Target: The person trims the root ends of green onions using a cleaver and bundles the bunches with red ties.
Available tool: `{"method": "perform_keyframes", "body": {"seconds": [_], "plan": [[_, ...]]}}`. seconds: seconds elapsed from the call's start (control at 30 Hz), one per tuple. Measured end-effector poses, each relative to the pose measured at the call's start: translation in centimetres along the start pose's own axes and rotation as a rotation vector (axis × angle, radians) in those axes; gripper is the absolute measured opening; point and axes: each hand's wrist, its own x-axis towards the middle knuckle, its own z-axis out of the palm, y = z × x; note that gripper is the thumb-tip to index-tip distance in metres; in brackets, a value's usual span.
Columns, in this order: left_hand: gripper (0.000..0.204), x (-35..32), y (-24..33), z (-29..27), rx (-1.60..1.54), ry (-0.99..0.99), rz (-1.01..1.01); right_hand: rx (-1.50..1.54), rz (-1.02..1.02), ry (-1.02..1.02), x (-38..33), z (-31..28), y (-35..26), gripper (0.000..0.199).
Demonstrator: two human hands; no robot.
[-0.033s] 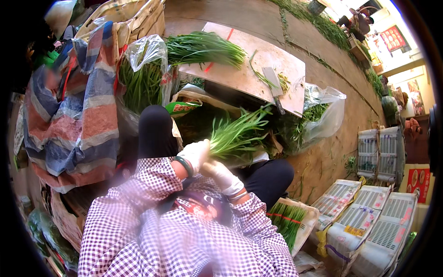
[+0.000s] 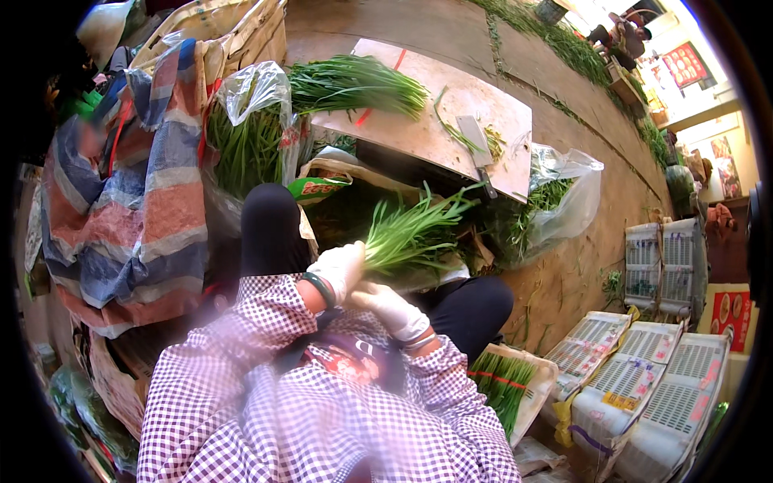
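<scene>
Both grips are closed on one bunch of green chives (image 2: pixel 411 233): the left hand (image 2: pixel 342 270), in a pale glove, wraps the stalk ends from the side, and the right hand (image 2: pixel 390 310), gloved too, presses in from just below, so the cut ends are hidden inside the fingers and only the leafy tops fan out up and to the right over the lap. How tightly the right fingers curl cannot be made out, since the left hand and the checked sleeves (image 2: pixel 322 402) cover them. A blurred smear lies over the lower middle of the view. Ahead, a pale board (image 2: pixel 419 133) carries a loose heap of chives (image 2: pixel 354 84) at its far left and a cleaver (image 2: pixel 477 149) near its right end. A clear plastic bag (image 2: pixel 254 133) left of the board stands full of upright greens; another clear bag (image 2: pixel 564 197) at the right holds more, its contents partly hidden behind the board. By the right knee a shallow box (image 2: pixel 531 386) holds a tied bundle of chives (image 2: pixel 503 382), cut off by the sleeve. White plastic crates (image 2: pixel 644 386) sit at the lower right.
</scene>
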Motion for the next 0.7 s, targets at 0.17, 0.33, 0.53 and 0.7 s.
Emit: {"method": "perform_keyframes", "body": {"seconds": [0.17,0.33,0.53,0.7], "plan": [[0.008,-1.0,-1.3,-0.3,0.236,0.245,0.129,-0.260,-0.279,0.592,-1.7,-4.0,-1.4,0.031],[0.005,-3.4,-1.3,-2.4,0.411,0.293,0.248,-0.285,-0.282,0.636,-0.2,-4.2,-1.3,0.024],[0.004,-6.3,-3.1,-5.9,0.730,0.365,0.411,-0.711,-0.688,0.713,0.6,-12.7,0.3,0.015],[0.008,-7.5,-4.4,-7.6,0.889,0.375,0.591,-0.517,-0.852,1.117,-3.2,-14.0,-5.3,0.015]]}}
